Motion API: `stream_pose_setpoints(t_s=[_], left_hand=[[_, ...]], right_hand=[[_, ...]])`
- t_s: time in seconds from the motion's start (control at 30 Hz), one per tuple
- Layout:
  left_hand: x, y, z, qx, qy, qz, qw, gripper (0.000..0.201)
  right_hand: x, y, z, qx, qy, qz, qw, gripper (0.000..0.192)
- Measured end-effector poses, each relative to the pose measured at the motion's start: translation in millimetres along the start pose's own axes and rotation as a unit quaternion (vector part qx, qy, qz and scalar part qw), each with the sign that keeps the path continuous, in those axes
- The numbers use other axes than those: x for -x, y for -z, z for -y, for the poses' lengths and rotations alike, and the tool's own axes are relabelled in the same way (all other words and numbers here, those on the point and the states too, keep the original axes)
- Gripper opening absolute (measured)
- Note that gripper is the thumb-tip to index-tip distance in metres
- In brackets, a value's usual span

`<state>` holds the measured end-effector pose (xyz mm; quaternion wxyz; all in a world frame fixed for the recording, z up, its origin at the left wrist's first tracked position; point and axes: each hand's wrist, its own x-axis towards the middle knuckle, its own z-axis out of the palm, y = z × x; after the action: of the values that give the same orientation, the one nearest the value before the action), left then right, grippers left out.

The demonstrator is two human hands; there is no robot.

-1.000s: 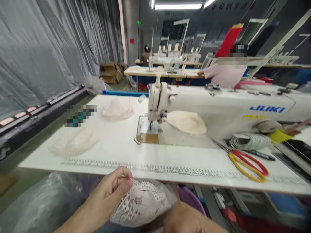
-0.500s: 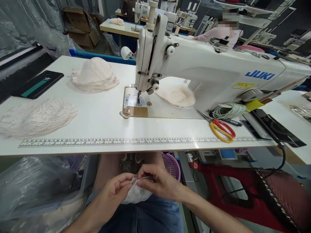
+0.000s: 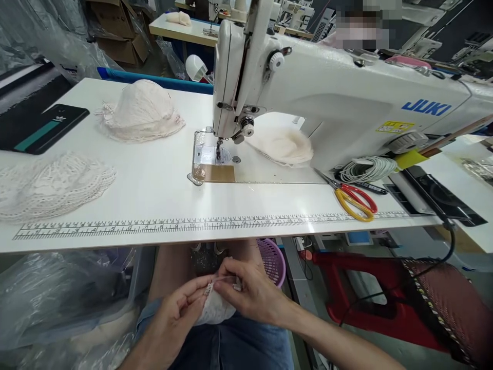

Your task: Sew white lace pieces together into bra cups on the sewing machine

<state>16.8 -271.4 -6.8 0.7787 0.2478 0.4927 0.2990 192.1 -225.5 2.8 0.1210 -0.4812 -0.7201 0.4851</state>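
Note:
Over my lap, below the table edge, a piece of white lace fabric (image 3: 216,307) is pinched between both hands. My left hand (image 3: 184,304) grips its left side, with fingertips close to the lacy edge. My right hand (image 3: 248,289) holds the upper edge between thumb and index finger, and a thin pale strand or edge shows there. The fingers hide part of the fabric. On the table lie a domed cream fabric piece (image 3: 141,110) and a flatter lace piece (image 3: 57,185), both left of the sewing machine (image 3: 308,82).
Scissors (image 3: 354,198) with red and yellow handles lie right of the needle, beside a coil of pale cord (image 3: 367,168). A phone (image 3: 52,128) rests at the left. A cream padded piece (image 3: 287,146) sits under the machine arm. Below are a purple basket (image 3: 272,262) and red stool (image 3: 370,293).
The camera view has tilted and shifted slightly, so the table and machine sit a little differently. Both hands stay together on the lace fabric, with small finger movements.

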Motion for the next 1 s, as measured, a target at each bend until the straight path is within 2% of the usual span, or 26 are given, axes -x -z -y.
stream_pose_setpoints(t_s=[0.13, 0.27, 0.37, 0.47, 0.6, 0.67, 0.83, 1.0], left_hand=[[3, 2.3, 4, 0.017, -0.011, -0.01, 1.0, 0.042], [0, 0.6, 7, -0.015, -0.031, -0.014, 0.999, 0.039], [-6, -1.2, 9, -0.037, -0.025, -0.037, 0.998, 0.04], [-9, 3.4, 8, -0.051, -0.015, -0.059, 0.997, 0.041], [-5, 19.7, 2, -0.058, 0.034, -0.032, 0.997, 0.041], [-2, 27.5, -2, -0.056, 0.054, -0.007, 0.997, 0.039], [0, 36.3, -5, -0.06, 0.081, 0.025, 0.995, 0.035], [2, 38.5, -3, -0.068, 0.089, 0.009, 0.994, 0.037]], right_hand=[[-2, -1, -2, -0.001, 0.002, -0.006, 1.0, 0.011], [-2, -5, -1, 0.019, -0.009, 0.001, 1.0, 0.013], [-2, -9, -1, 0.062, 0.001, -0.004, 0.998, 0.014], [0, -4, -3, 0.08, 0.022, 0.004, 0.997, 0.013], [5, 17, -14, -0.002, 0.077, 0.093, 0.993, 0.013], [6, 24, -21, -0.032, 0.099, 0.118, 0.988, 0.014], [7, 22, -30, -0.04, 0.142, 0.117, 0.982, 0.009], [2, 17, -28, -0.046, 0.161, 0.097, 0.981, 0.009]])
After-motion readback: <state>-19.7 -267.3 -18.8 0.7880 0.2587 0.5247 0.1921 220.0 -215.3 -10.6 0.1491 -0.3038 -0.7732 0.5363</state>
